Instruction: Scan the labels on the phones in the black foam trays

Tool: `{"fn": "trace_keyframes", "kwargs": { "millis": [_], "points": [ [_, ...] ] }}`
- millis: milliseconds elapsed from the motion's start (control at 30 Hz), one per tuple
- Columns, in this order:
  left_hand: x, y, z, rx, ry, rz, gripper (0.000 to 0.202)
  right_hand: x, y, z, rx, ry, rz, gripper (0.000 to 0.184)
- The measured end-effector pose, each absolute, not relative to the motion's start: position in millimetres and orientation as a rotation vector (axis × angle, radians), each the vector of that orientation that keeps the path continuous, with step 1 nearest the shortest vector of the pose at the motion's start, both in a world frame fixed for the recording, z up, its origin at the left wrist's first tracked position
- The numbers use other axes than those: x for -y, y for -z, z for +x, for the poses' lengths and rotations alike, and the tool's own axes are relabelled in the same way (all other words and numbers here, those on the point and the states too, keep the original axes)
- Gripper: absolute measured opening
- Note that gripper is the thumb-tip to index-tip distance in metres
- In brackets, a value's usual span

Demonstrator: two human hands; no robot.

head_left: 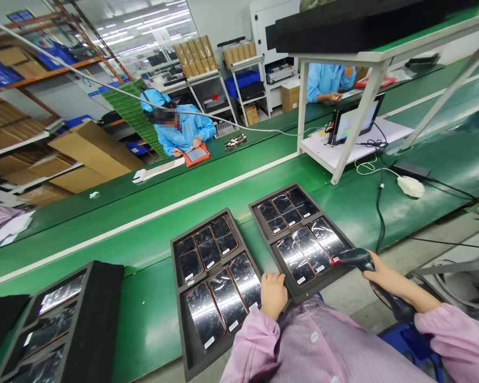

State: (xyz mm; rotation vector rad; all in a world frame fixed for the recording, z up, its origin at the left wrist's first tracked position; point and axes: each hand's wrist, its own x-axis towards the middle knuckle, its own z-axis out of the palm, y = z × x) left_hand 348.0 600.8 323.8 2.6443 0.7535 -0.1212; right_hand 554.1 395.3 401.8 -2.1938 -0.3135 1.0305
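Note:
My right hand (387, 279) is wrapped round the handle of a black handheld scanner (353, 259), whose head points at the near corner of the right black tray (281, 266). That tray holds several glossy dark phones in wrap. My left hand (272, 294) rests with curled fingers on the near edge between the right tray and the middle tray (178, 298), which also holds several phones. Both trays lie on the green belt (143, 314). Pink sleeves cover my arms.
A third tray (99, 314) with phones sits at the near left. A white stand (343, 154) with a monitor (353, 122) and cables stands at the right. Two people in blue coats work across the line, among shelves and cardboard boxes.

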Motion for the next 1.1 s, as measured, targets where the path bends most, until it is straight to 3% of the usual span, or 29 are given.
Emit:
{"fn": "trace_keyframes", "kwargs": {
  "millis": [1100],
  "points": [
    [-600,-328,346,-0.658,0.149,2.641,0.030,-407,-389,488,0.394,-1.027,-2.101,0.078]
  ]
}}
